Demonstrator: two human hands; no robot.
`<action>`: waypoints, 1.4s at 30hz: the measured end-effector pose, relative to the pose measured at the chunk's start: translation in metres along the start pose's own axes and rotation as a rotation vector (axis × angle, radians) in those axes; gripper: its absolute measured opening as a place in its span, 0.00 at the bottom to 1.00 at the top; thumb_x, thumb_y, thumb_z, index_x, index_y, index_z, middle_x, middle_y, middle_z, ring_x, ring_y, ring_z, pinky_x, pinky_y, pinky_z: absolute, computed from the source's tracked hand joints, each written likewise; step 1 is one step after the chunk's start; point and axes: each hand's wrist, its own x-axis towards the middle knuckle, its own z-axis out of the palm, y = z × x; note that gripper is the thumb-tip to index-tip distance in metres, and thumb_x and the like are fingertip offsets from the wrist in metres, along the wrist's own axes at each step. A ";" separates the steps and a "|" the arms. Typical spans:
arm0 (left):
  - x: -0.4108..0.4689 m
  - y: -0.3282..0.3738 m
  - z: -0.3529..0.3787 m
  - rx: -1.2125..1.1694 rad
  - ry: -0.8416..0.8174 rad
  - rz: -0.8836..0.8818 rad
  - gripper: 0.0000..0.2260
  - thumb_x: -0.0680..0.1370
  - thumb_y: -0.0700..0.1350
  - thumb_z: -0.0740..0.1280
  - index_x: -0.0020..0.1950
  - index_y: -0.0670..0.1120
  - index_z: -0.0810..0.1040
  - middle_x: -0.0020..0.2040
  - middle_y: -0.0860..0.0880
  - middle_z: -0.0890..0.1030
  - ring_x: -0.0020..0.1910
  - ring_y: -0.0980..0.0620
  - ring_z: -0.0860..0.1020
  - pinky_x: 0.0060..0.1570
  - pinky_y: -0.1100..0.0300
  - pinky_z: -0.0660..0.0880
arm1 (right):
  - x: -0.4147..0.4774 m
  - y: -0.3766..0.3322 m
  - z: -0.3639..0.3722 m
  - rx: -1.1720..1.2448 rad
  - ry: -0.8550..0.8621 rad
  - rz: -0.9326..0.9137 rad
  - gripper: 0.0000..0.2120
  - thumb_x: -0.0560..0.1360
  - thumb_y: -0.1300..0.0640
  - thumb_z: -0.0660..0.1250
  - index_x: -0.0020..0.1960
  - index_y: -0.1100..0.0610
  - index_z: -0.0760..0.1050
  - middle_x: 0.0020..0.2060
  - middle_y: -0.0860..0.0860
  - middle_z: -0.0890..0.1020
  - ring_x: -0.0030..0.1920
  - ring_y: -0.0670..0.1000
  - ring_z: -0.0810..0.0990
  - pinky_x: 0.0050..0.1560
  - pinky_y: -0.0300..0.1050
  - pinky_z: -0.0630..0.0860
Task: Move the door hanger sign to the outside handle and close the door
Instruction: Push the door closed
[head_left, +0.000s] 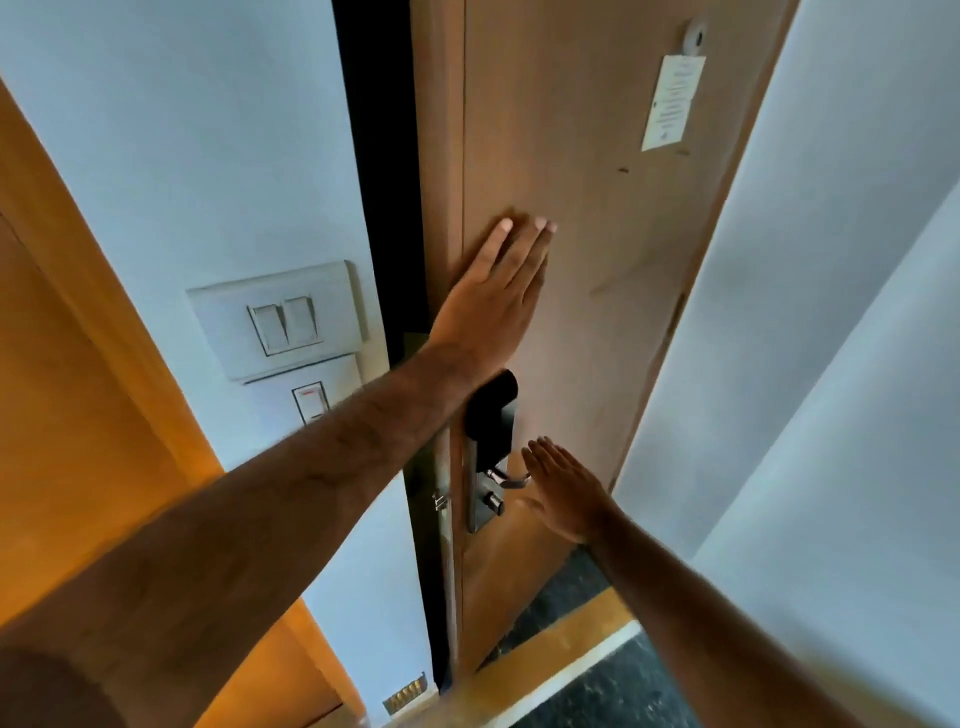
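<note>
Reaching in from the lower right of the frame, right hand (563, 491) flat with fingers together and spread of nothing, hovering just beside the lever handle (511, 480) at the lower centre, gripping nothing. Stretching up from the lower left, left hand (493, 291) lying flat with fingers together, palm pressing on the wooden door (597, 208) near its left edge, above the black lock plate (491, 415). Showing a dark gap (382, 156) between door edge and wall, door standing slightly ajar. Sitting on the wall at left of centre, a light switch panel (283, 319). Hanging at the upper right of the door, a paper notice (672, 101) under a peephole (696, 36). Door hanger sign not showing anywhere in the view
</note>
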 end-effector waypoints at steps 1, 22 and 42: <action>0.003 0.000 0.008 0.010 -0.012 -0.033 0.35 0.80 0.53 0.59 0.81 0.36 0.53 0.82 0.38 0.50 0.82 0.40 0.50 0.78 0.42 0.42 | 0.008 0.000 0.001 0.020 0.017 -0.004 0.36 0.83 0.43 0.61 0.82 0.64 0.59 0.81 0.61 0.62 0.82 0.59 0.59 0.81 0.49 0.48; 0.047 -0.007 0.155 0.010 0.048 -0.586 0.31 0.85 0.59 0.51 0.82 0.41 0.51 0.83 0.43 0.54 0.82 0.45 0.53 0.79 0.42 0.41 | 0.147 -0.005 0.034 0.188 0.099 -0.067 0.35 0.80 0.39 0.65 0.72 0.68 0.74 0.70 0.64 0.77 0.71 0.59 0.77 0.75 0.52 0.69; 0.053 -0.034 0.228 0.146 0.045 -0.599 0.32 0.83 0.62 0.56 0.80 0.41 0.61 0.79 0.43 0.64 0.79 0.44 0.62 0.77 0.38 0.52 | 0.209 -0.022 0.058 0.412 0.063 0.062 0.34 0.80 0.41 0.65 0.77 0.62 0.69 0.74 0.59 0.75 0.75 0.56 0.73 0.76 0.49 0.69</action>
